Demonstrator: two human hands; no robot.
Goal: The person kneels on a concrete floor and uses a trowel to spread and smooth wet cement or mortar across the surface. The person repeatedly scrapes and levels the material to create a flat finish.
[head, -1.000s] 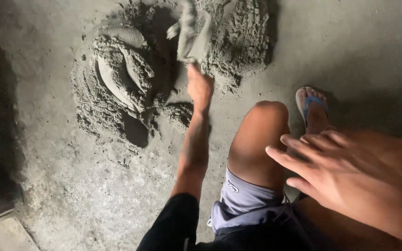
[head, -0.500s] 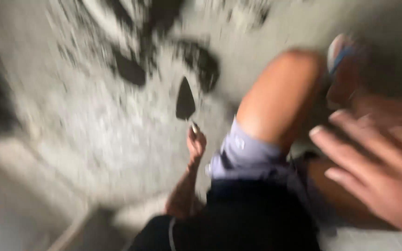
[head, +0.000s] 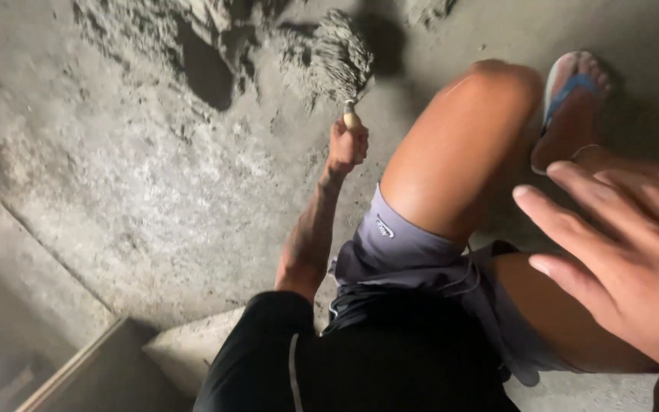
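— How much room is there around the trowel [head: 342,62]?

— Bare concrete floor [head: 139,191] lies open toward nine o'clock; the bent knee [head: 490,99] crowds it at three. The left hand [head: 347,143] is clenched round its handle, the blade heaped with wet mortar.

— What else is close?

— The mortar pile [head: 215,46] sits at eleven o'clock. The right hand [head: 627,252] hovers with fingers spread, holding nothing — a sandalled foot [head: 570,103] is beyond it.

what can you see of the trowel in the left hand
The trowel has a pale, rounded handle gripped in the left hand, with only its end showing above the fist. A short metal neck leads to the blade, which is heaped with wet grey mortar, so its shape is mostly hidden. It points away from the person, over the mortar pile.
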